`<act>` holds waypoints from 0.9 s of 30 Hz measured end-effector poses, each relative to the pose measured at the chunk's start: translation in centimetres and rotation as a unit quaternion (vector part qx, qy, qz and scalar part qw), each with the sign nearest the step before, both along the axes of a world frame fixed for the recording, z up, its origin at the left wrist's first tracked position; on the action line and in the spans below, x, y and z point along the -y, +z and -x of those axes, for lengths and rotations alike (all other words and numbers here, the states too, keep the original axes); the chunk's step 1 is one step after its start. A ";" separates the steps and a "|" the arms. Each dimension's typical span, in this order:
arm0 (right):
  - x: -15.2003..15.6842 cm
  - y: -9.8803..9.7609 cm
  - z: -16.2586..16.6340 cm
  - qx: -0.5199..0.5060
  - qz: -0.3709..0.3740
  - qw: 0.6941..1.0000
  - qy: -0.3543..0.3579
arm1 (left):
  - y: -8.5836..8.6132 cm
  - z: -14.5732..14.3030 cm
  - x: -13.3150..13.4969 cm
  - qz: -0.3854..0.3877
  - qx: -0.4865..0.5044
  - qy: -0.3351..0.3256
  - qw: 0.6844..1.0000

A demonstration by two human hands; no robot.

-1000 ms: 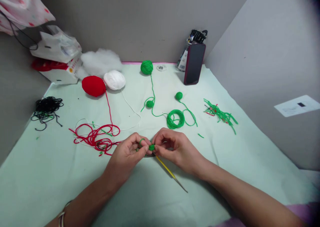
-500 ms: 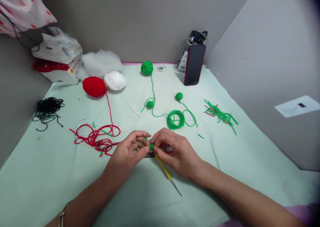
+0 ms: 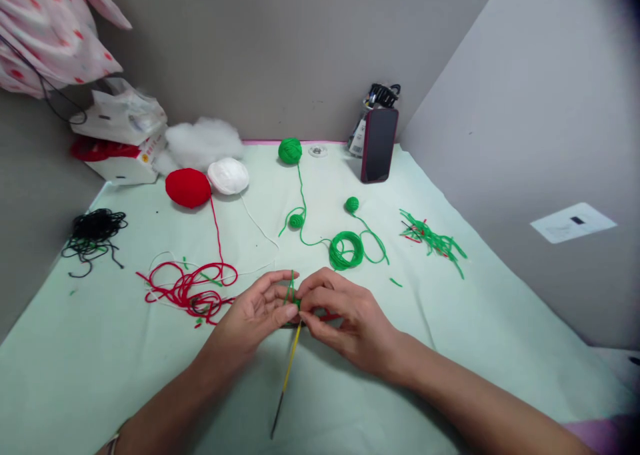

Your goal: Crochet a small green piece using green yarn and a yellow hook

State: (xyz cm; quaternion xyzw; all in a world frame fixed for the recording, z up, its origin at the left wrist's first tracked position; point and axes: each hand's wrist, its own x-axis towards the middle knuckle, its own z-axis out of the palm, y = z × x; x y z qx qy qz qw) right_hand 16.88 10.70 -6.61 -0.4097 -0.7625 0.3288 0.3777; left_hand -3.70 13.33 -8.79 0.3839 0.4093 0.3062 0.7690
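My left hand pinches a small green crochet piece between thumb and fingers. Green yarn loops over its raised index finger. Close against it, my right hand is closed on a crochet hook with a yellow handle. The hook's far grey end points down toward the table's front. Its tip at the green piece is hidden by my fingers. Something red and dark lies partly hidden beneath my hands; I cannot make out what it is.
Red yarn lies tangled left of my hands, below a red ball and a white ball. A green coil and small green crochet balls lie ahead. A phone stands at the back; green scraps lie right.
The crochet hook has swung, its free end moving from lower right to lower left. Both hands stay together at the green piece. The whole view has shifted slightly.
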 end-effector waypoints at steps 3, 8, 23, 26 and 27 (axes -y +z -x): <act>0.1 0.1 -0.2 0.015 -0.015 1.000 0.006 | 0.3 0.1 0.0 0.010 0.005 -0.005 1.000; 0.0 0.0 -0.4 0.095 -0.088 0.992 0.001 | 0.6 -0.4 -0.1 0.009 -0.026 0.020 0.999; 0.1 -0.3 0.5 0.171 -0.184 0.968 0.005 | 1.5 -0.7 0.0 0.004 -0.043 0.005 0.999; 0.0 0.0 0.1 0.179 -0.187 0.966 -0.001 | 1.4 -0.3 -0.1 0.004 -0.044 0.014 0.999; -0.1 0.0 -0.1 0.179 -0.182 0.967 -0.005 | 1.3 -0.2 -0.1 0.005 -0.045 0.020 0.999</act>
